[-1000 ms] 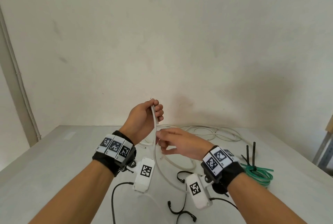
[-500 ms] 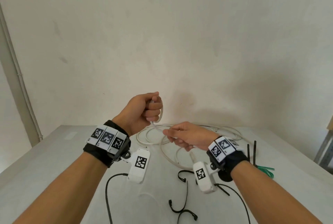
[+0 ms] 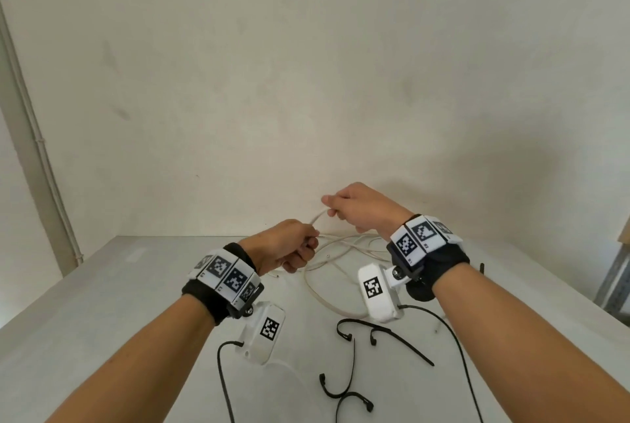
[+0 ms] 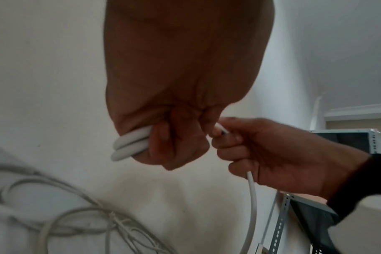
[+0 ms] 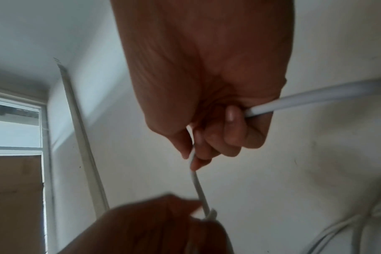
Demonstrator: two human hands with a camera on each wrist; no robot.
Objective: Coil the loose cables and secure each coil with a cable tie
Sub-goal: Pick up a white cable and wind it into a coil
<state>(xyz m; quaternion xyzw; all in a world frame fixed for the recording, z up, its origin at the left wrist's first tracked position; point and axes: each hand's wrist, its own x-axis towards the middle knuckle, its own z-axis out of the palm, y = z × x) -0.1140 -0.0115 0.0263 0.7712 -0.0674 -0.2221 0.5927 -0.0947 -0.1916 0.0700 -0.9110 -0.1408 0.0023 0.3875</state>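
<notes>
A long white cable (image 3: 327,254) lies in loose loops on the white table (image 3: 102,303) near the wall. My left hand (image 3: 289,249) is closed in a fist round two turns of the white cable (image 4: 128,146) just above the table. My right hand (image 3: 354,208) is higher and to the right, fingers curled round the same white cable (image 5: 294,101), with a short stretch (image 3: 315,220) running between both hands. Several black cable ties (image 3: 351,368) lie on the table in front of me.
The wall stands right behind the cable pile. At the right edge a metal rack (image 3: 617,272) rises beside the table. Thin black leads (image 3: 225,385) from the wrist cameras trail over the near part of the table.
My left hand has dropped toward the table with the cable still in its fist. My right hand has risen and moved right, drawing a stretch of cable up between the hands.
</notes>
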